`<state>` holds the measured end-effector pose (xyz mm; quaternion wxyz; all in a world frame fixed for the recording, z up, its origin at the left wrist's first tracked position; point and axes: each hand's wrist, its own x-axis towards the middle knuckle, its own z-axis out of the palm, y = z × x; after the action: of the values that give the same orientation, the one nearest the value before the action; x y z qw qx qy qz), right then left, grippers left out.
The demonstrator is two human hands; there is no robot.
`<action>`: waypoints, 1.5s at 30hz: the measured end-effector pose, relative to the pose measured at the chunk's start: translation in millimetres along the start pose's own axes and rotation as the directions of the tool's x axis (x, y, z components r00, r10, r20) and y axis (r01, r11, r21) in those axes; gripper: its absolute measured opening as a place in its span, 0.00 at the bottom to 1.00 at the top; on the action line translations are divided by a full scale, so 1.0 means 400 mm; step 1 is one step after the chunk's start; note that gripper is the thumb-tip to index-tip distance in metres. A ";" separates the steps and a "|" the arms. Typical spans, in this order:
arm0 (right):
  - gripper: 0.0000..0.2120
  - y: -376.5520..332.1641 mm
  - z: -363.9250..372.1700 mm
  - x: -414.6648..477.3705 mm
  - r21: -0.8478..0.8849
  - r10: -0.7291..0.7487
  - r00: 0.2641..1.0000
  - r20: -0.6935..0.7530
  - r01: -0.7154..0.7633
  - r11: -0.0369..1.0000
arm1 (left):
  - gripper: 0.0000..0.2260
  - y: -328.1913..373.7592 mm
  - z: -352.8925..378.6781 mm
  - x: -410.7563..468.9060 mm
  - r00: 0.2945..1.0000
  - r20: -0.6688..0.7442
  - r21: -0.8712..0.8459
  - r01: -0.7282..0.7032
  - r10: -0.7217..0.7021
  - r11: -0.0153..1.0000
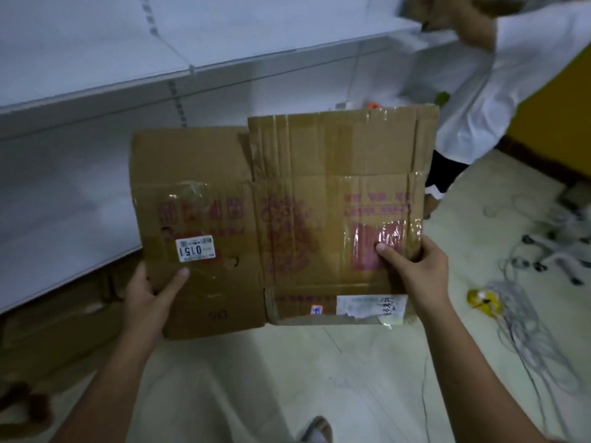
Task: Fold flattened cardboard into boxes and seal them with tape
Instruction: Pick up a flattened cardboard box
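- Flattened cardboard is held up in the air in front of the person, above the pale floor, its printed face toward the camera.
- Left hand grips the lower left edge, thumb pressed on the front just below a white label reading "0151".
- Right hand grips the right edge, thumb on the front over a shiny taped red patch, fingers curled behind.
- Old clear tape and red print cover the panels; a torn white sticker sits on the bottom right flap.
- White shelving stands behind on the left.
- Another person in a white coat stands at upper right.
- Grey cables and a yellow object lie on the floor to the right.
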<state>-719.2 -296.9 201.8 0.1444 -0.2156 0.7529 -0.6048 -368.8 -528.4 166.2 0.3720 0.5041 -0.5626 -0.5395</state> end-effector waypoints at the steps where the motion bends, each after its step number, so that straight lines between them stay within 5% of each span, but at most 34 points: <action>1: 0.20 0.016 -0.044 0.018 0.008 0.014 0.999 -0.035 -0.014 1.000 | 0.16 0.015 0.058 0.013 0.999 0.032 0.002 -0.004 0.004 1.000; 10: 0.18 0.138 -0.396 0.145 0.050 0.141 0.923 -0.358 -0.131 0.990 | 0.20 0.118 0.582 0.142 0.929 0.369 0.107 -0.069 0.025 0.992; 21: 0.21 0.216 -0.665 0.293 0.032 0.209 0.680 -0.703 -0.264 0.964 | 0.17 0.225 1.261 0.296 0.670 0.739 0.069 -0.175 0.067 0.982; 31: 0.22 0.255 -0.936 0.364 0.105 0.230 0.464 -0.855 -0.281 0.954 | 0.14 0.327 1.795 0.206 0.438 0.897 0.043 -0.220 0.059 0.974; 37: 0.23 0.352 -1.185 0.457 0.150 0.263 0.383 -0.886 -0.300 0.942 | 0.14 0.332 2.131 0.082 0.384 0.921 0.040 -0.263 0.067 0.964; 45: 0.14 0.410 -1.493 0.633 0.191 0.287 0.365 -0.886 -0.277 0.942 | 0.17 0.395 2.525 -0.033 0.366 0.927 0.033 -0.284 0.077 0.958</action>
<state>-1248.4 112.2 188.5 -0.1809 0.2760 0.7333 -0.5944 -1364.2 -295.7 180.4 0.0068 0.0893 -0.7732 -0.6278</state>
